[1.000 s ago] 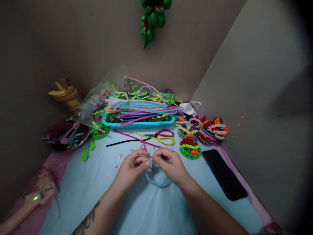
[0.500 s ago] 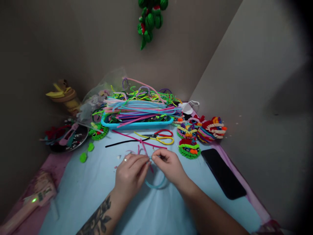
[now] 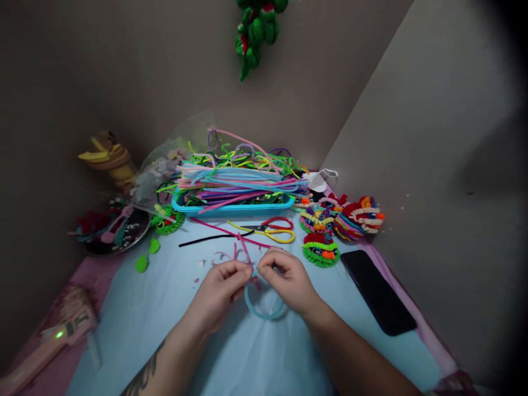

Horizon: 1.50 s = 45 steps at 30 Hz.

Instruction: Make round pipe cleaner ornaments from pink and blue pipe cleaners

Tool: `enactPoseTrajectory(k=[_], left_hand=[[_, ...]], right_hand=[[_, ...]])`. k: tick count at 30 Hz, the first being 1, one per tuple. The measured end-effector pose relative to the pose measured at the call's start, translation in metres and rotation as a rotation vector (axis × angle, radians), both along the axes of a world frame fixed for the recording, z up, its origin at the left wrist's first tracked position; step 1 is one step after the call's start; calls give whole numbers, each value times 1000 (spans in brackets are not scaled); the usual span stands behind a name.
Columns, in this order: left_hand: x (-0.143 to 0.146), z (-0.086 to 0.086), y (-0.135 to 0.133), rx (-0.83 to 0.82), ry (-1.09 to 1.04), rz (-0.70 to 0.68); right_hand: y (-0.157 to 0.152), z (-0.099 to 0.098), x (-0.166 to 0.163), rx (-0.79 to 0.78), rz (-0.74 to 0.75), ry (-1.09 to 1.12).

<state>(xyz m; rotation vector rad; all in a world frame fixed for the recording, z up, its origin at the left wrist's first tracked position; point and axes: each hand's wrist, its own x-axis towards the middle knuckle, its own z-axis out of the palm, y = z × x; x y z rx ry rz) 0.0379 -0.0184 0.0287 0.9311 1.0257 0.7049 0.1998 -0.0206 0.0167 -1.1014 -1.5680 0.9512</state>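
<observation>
While it is pinched, thin blue loop

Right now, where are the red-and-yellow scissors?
In the head view, the scissors lie near the middle, just in front of the blue tray of pipe cleaners and beyond the left hand and right hand, which pinch a light blue pipe cleaner.
</observation>
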Motion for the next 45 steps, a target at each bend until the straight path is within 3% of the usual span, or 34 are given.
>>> enactPoseTrajectory(k=[4,8,11,16,19,21,24,28,30,32,35,39,42,45], left_hand=[[-1,-2,-5,607,423,191],[-2,-13,-10,1113,761,149],[-2,-20,-10,1274,882,160],[-3,-21,-9,1335,912,169],[-2,-18,-8,1264,883,162],[-2,-14,-6,1114,805,126],[-3,-7,-2,716,541,21],[-4,-8,2,86,8,-68],[-4,-10,2,-85,-155,-60],[-3,-10,2,-99,-176,-44],[-2,-6,1,114,-10,-19],[-3,-3,-3,633,376,115],[-4,-9,-7,1038,631,125],[-4,-16,-8,1291,814,134]], right_hand=[[-2,-2,-6,-67,-145,0],[-5,-1,-10,-53,-200,-48],[-6,2,-12,-36,-209,-72],[-6,3,-12,-12,-196,-95],[-5,1,-10,20,-191,-110],[-4,-1,-8,43,-177,-124],[-3,-2,-5,50,-138,-130],[-1,-1,-4,-8,-73,-68],[-1,-2,-5,-32,-65,-31],[0,-3,-4,-56,-92,4],[0,-4,-4,-89,-142,43],[0,-4,-5,-121,-159,51],[-1,-4,-7,-151,-167,49],[-1,-4,-9,-190,-167,63]])
